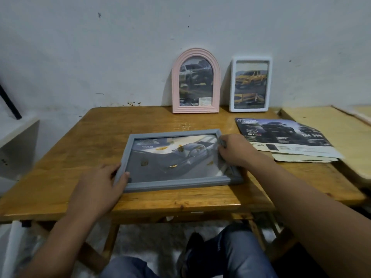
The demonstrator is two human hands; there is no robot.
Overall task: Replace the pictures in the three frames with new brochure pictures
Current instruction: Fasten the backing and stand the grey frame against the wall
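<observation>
on wooden table point(84, 141), left hand point(100, 187) and right hand point(234, 151) fingers clamp grey frame point(176, 185).

A plain room in a home, by the look of it: a scuffed, stained white wall point(120, 47), a low wooden folding table point(100, 141) pushed against it, a second pale wooden table point(325, 133) at its right edge, and worn flooring point(152, 237) underneath.

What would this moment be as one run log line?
grey frame flat on table | left hand and right hand grip ends | pink frame, white frame against wall
</observation>
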